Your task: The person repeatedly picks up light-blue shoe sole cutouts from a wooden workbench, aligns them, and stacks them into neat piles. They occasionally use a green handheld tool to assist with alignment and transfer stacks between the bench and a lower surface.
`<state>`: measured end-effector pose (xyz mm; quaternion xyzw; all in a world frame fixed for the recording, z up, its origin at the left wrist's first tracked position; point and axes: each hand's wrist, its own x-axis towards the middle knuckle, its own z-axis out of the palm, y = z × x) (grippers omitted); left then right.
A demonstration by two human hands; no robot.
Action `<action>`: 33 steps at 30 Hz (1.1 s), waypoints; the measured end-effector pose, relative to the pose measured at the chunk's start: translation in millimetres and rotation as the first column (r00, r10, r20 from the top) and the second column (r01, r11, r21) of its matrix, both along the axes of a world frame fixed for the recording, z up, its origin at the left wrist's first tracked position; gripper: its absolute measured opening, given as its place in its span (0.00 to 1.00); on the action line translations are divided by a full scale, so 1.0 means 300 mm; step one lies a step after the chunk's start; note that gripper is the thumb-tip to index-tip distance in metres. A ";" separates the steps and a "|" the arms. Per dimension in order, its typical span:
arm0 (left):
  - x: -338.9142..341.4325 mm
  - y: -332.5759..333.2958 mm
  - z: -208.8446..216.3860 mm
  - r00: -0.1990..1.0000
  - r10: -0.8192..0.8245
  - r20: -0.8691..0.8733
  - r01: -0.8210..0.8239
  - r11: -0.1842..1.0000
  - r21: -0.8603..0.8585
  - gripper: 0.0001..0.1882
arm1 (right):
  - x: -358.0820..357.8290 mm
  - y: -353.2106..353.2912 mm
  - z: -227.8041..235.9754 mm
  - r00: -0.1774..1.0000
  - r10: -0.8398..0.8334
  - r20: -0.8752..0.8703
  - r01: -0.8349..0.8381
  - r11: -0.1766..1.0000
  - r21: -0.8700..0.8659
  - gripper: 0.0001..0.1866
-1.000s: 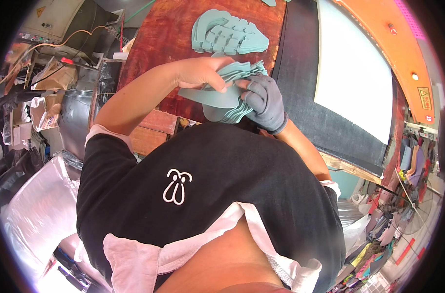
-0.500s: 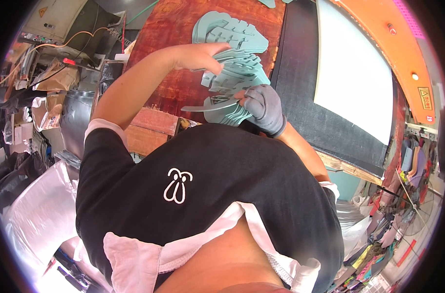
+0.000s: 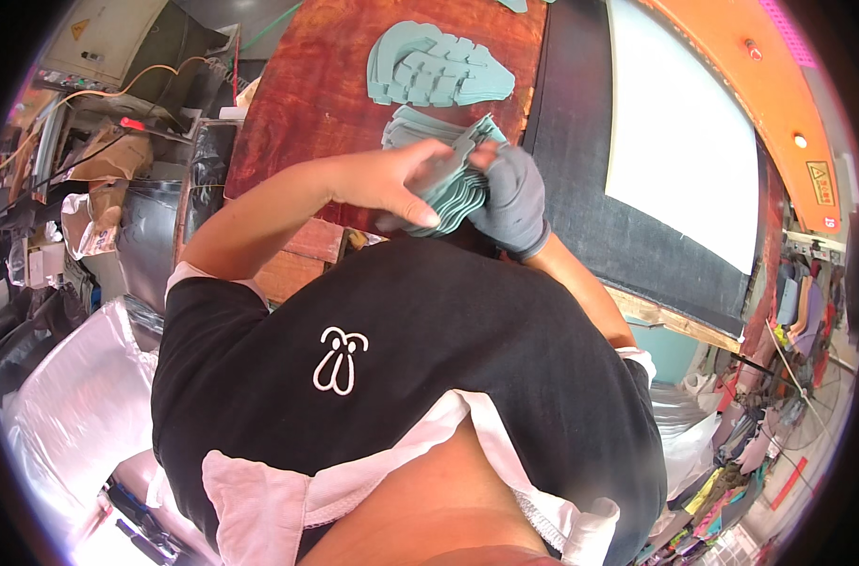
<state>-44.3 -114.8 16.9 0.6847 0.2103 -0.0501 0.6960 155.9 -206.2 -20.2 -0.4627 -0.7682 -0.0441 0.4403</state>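
Note:
A stack of thin pale teal cut pieces, slotted like shoe-upper parts, is held close to my chest over the near edge of the red-brown table. My bare left hand is closed around its left side, thumb toward me. On the right side, my right hand in a grey glove with bare fingertips grips the same stack; its fingertips are slightly blurred. Just beyond lies another teal pile, partly hidden by my left hand. Farther back rests a neat teal pile with notched edges.
To the right is a black board bearing a large white sheet. An orange machine frame curves along the far right. Left of the table stand a dark drum-like container and a brown paper bag.
My left hand has come back toward me from the farther pieces and closed on the stack at my right hand. The middle pile now looks smaller, and the held stack is turned more upright.

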 end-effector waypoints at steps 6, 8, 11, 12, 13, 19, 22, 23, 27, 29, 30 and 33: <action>0.008 -0.112 -0.066 0.985 0.144 0.092 -0.154 0.982 0.112 0.48 | 0.023 0.045 0.052 0.975 0.106 0.194 -0.100 0.994 -0.042 0.22; 0.009 -0.100 -0.077 0.990 0.113 0.086 -0.113 0.994 -0.002 0.42 | 0.039 0.054 0.064 0.965 0.184 0.187 -0.161 0.978 -0.130 0.23; 0.000 -0.078 -0.090 0.989 0.032 0.145 -0.017 0.995 -0.100 0.40 | 0.056 0.048 0.066 0.947 0.291 0.134 -0.252 0.935 -0.250 0.23; -0.003 -0.076 -0.092 0.988 -0.021 0.154 0.044 0.988 -0.145 0.41 | 0.061 0.044 0.066 0.941 0.321 0.106 -0.284 0.920 -0.270 0.22; -0.005 -0.076 -0.092 0.984 -0.075 0.164 0.106 0.976 -0.188 0.42 | 0.061 0.039 0.065 0.938 0.324 0.123 -0.275 0.912 -0.305 0.19; -0.005 -0.062 -0.026 0.992 -0.079 0.097 0.085 0.995 -0.061 0.47 | 0.066 0.043 0.110 0.941 0.323 0.096 -0.221 0.806 -0.549 0.18; 0.001 0.004 0.032 0.988 0.044 0.150 0.016 0.924 -0.381 0.48 | 0.070 0.092 0.164 0.974 0.224 -0.030 -0.185 0.712 -0.678 0.28; -0.002 0.039 0.050 0.983 0.066 0.171 0.011 0.910 -0.414 0.48 | 0.073 0.116 0.184 0.975 0.185 -0.125 -0.217 0.666 -0.713 0.30; -0.020 0.170 0.082 0.942 0.258 0.214 -0.169 0.917 -0.362 0.32 | 0.090 0.266 0.255 0.902 0.127 -0.412 -0.425 0.418 -0.803 0.34; -0.014 0.280 0.082 0.918 0.319 0.233 -0.188 0.872 -0.452 0.26 | 0.099 0.379 0.269 0.838 0.139 -0.527 -0.540 0.342 -0.769 0.29; -0.004 0.347 0.078 0.903 0.344 0.258 -0.155 0.820 -0.551 0.23 | 0.103 0.444 0.266 0.842 0.122 -0.526 -0.534 0.338 -0.775 0.27; 0.027 0.518 0.028 0.845 0.533 0.048 -0.417 0.712 -0.566 0.20 | 0.143 0.612 0.223 0.953 -0.043 -0.300 -0.262 0.380 -0.887 0.29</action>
